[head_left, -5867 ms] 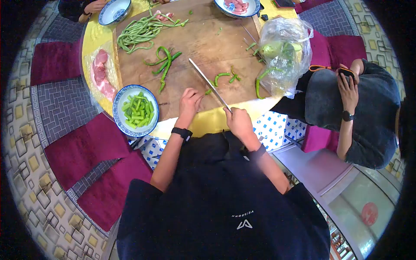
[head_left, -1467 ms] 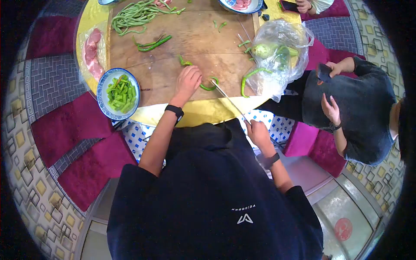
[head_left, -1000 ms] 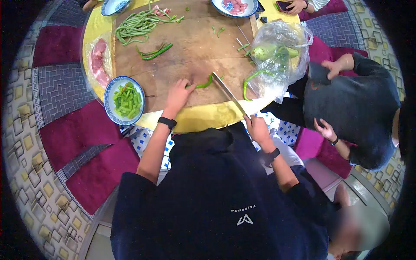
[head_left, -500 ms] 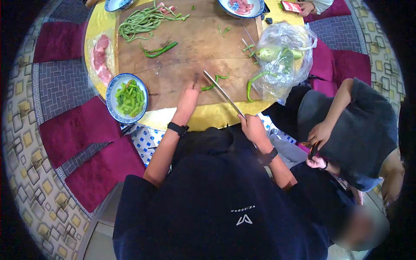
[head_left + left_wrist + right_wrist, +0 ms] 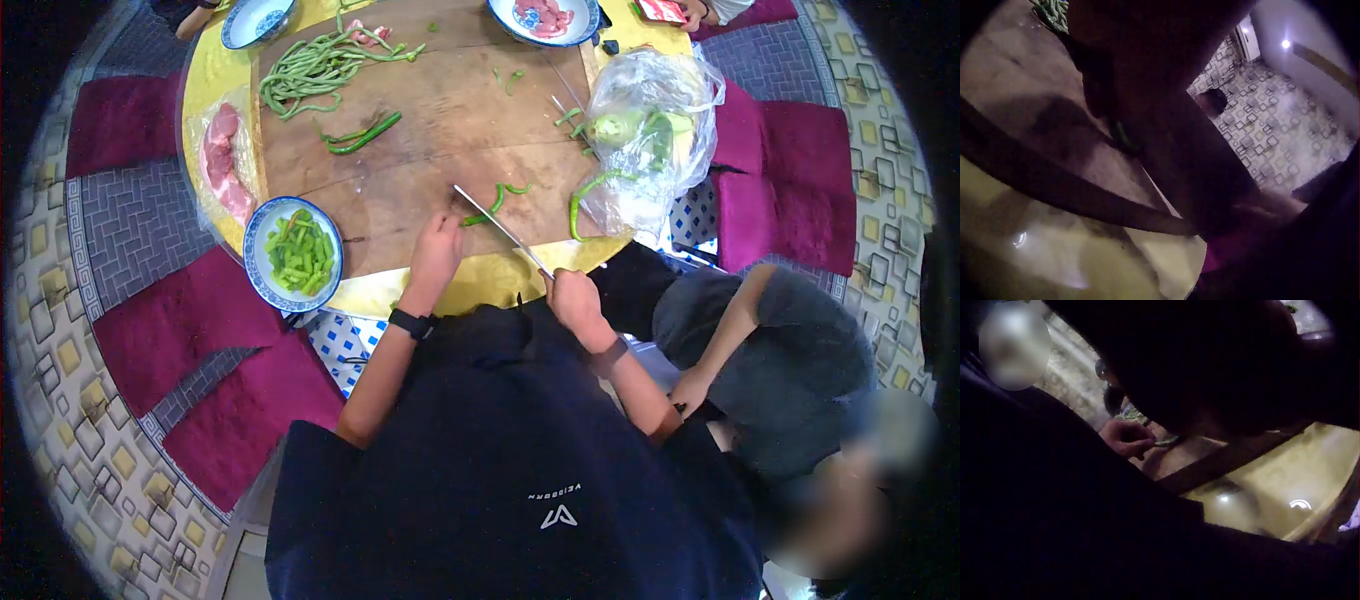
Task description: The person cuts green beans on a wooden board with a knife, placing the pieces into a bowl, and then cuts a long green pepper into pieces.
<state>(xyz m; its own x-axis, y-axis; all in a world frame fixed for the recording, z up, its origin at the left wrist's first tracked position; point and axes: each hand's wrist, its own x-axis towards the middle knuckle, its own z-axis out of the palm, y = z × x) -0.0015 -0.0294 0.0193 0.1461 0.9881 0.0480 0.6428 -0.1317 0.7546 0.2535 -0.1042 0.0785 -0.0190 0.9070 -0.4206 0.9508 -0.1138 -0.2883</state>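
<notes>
In the head view the left hand (image 5: 437, 254) pinches the near end of a curved green pepper (image 5: 499, 199) at the front of the wooden board (image 5: 420, 140). The right wrist view also shows the left hand (image 5: 1127, 438) with its fingertips on the green pepper (image 5: 1167, 442). The right hand (image 5: 576, 300) grips the handle of a long knife (image 5: 510, 233); its blade slants up and left across the pepper, tip near the left fingers. In the left wrist view a bit of green pepper (image 5: 1124, 135) shows beside the dark hand.
A bowl of cut green pieces (image 5: 293, 254) stands left. Wrapped meat (image 5: 226, 165), long beans (image 5: 308, 76) and green peppers (image 5: 362, 134) lie beyond. At the right are a curved pepper (image 5: 577, 207) and a plastic bag of vegetables (image 5: 655, 130). Another person (image 5: 770, 370) is close by at the right.
Over the last second the left hand has moved to the pepper's near end, and the knife tip has shifted left across it. The person at the right has bent lower, towards the near side.
</notes>
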